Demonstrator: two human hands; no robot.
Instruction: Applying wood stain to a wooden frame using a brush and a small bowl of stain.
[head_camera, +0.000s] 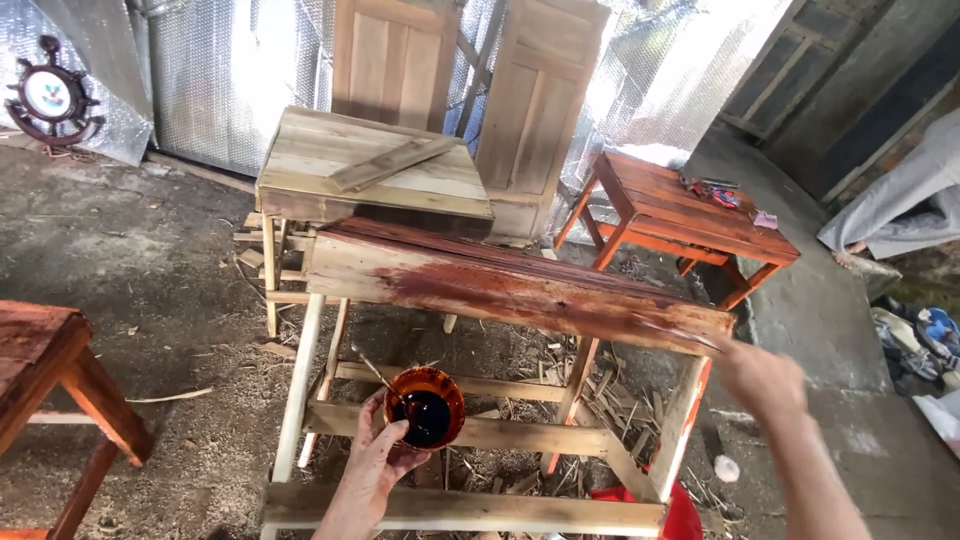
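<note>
While your left hand (372, 470) cups the small bowl of dark stain (426, 406) low in front of the frame, fingers wrapped around its rim, the wooden table (480, 282) you are coating sits just above it, its near side rail wet and red-brown from about the middle rightward, the left end pale. Your right hand (762, 378) is at the rail's right end, closed on what seems a brush, though the tool is blurred. Judging by this, staining is midway; the bare left stretch and legs call for a fresh dip next.
</note>
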